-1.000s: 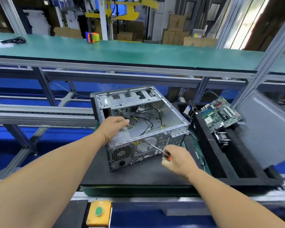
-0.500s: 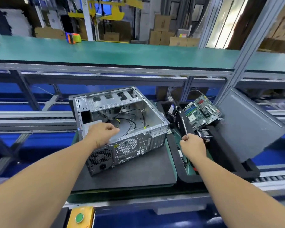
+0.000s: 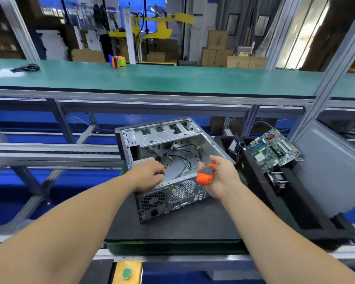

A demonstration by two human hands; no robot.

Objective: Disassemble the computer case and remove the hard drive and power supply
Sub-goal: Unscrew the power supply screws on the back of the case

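The right hand (image 3: 220, 177) hides the screwdriver (image 3: 206, 174) shaft (only its orange handle shows).
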